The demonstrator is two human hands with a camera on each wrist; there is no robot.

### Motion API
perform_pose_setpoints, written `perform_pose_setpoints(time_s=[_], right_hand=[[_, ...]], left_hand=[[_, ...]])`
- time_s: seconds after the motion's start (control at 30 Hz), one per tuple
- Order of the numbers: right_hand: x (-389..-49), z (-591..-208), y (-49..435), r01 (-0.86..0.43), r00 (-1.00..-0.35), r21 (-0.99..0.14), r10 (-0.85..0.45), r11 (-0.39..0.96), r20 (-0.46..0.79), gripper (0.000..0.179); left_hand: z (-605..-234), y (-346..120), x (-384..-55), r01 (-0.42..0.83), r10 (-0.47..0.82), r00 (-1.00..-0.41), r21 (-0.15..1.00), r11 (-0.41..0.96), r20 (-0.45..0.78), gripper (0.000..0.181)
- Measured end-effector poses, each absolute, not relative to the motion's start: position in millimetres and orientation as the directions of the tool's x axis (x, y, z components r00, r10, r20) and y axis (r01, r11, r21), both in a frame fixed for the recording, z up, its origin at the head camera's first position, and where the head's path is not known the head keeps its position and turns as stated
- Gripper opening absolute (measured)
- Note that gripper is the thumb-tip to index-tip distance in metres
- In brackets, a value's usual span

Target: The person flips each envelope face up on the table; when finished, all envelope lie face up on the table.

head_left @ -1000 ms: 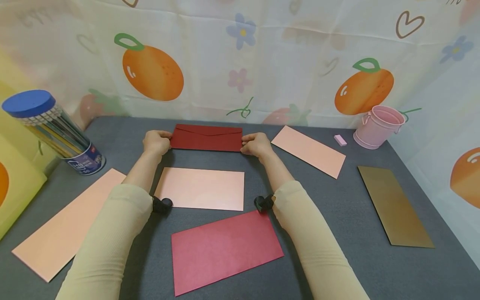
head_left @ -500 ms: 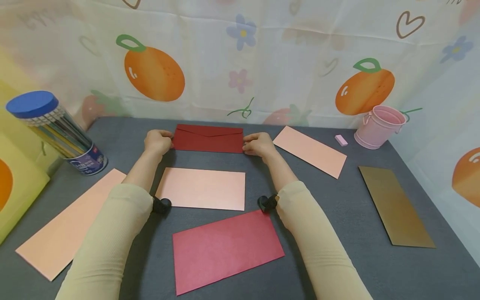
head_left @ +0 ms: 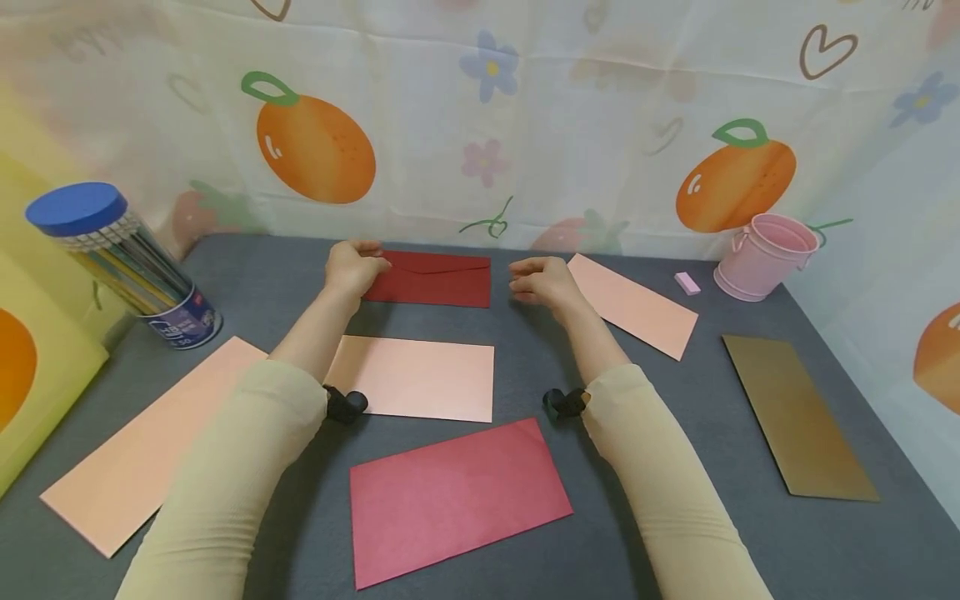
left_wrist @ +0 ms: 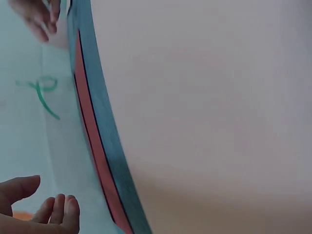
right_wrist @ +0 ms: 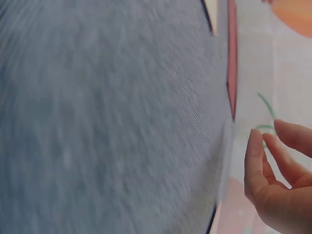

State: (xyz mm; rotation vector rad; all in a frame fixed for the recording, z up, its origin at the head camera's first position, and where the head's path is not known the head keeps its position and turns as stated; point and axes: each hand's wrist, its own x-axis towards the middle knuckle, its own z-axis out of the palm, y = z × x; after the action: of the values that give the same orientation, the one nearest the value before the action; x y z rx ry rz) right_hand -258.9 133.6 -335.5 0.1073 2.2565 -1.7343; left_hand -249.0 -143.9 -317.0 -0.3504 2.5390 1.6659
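A dark red envelope (head_left: 438,280) lies flap side up at the back of the grey table. Over its left end is my left hand (head_left: 352,271), thumb and fingers apart with nothing between them; in the left wrist view the hand (left_wrist: 44,207) shows a gap from the envelope's edge (left_wrist: 95,141). Off the envelope's right end hovers my right hand (head_left: 546,285), fingers loosely bent and holding nothing. A pale pink envelope (head_left: 427,379) lies just in front of the dark red one. Closer to me rests a rose-red envelope (head_left: 459,504), slightly turned.
Other pale pink envelopes lie at left (head_left: 161,442) and back right (head_left: 633,304). At right is a gold envelope (head_left: 798,417). A pink bucket (head_left: 763,258) and small pink eraser (head_left: 686,283) stand behind it. A blue-lidded pencil jar (head_left: 131,262) stands back left.
Both hands have let go of the dark red envelope's ends. The left hand has moved right, over the envelope's end; the right hand has moved off to the right. The envelope lies nearly unmoved.
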Motion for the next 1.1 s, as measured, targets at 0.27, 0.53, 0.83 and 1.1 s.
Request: perform_pose_setpoints(time_s=[0.27, 0.53, 0.83, 1.1], right_hand=[[-253, -324, 159, 0.182, -0.963, -0.945, -0.144, 0.271, -0.227, 0.046], [-243, -317, 186, 0.166, -0.969, -0.949, -0.133, 0.268, -0.207, 0.048], [-225, -312, 227, 0.147, -0.979, -0.925, -0.080, 0.349, -0.185, 0.048], [-211, -314, 274, 0.159, -0.982, -0.886, -0.023, 0.435, -0.188, 0.051]], left_hand=[[-308, -99, -248, -0.158, 0.030, -0.984, 0.946, 0.283, -0.174, 0.052], [-305, -59, -249, -0.176, 0.110, -0.975, 0.974, 0.142, -0.192, 0.053], [-313, -13, -244, -0.178, 0.170, -0.965, 0.975, 0.132, -0.199, 0.051], [-319, 19, -239, -0.164, 0.203, -0.958, 0.968, 0.192, -0.203, 0.051]])
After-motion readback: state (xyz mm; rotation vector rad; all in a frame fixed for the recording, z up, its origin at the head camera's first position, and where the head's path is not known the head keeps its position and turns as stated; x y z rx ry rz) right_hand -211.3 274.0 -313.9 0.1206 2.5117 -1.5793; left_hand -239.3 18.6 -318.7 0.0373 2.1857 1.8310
